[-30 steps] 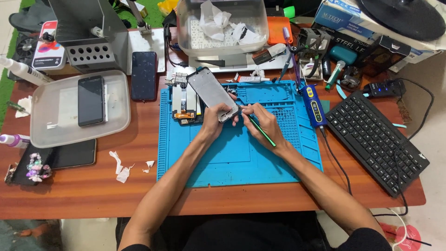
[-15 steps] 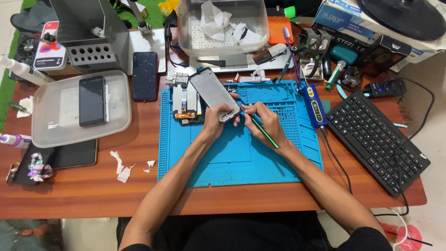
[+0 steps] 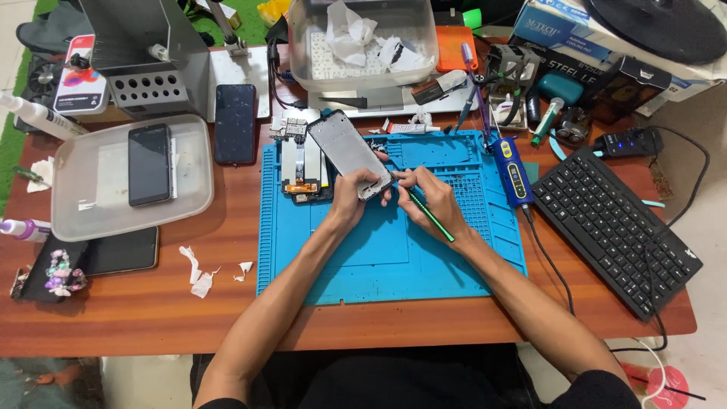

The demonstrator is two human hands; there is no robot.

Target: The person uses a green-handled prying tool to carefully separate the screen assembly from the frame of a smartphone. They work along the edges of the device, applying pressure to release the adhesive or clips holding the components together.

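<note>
My left hand (image 3: pixel 351 198) grips the near end of a phone frame (image 3: pixel 345 147), which is tilted up over the blue work mat (image 3: pixel 379 257). My right hand (image 3: pixel 432 203) holds a thin green tool (image 3: pixel 430 215) like a pen, its tip against the frame's lower edge between the two hands. A dismantled phone body with a bare circuit board (image 3: pixel 301 167) lies on the mat just left of the frame.
A clear tray (image 3: pixel 91 189) with a dark phone (image 3: pixel 148 164) sits at the left, another dark phone (image 3: pixel 235 123) behind it. A black keyboard (image 3: pixel 613 227) lies at the right, a blue hand tool (image 3: pixel 515 173) beside the mat. A clear tub (image 3: pixel 363 42) of tissues stands at the back.
Both hands stay at the phone frame's lower edge. The frame has tilted slightly and the green tool has shifted a little against it.
</note>
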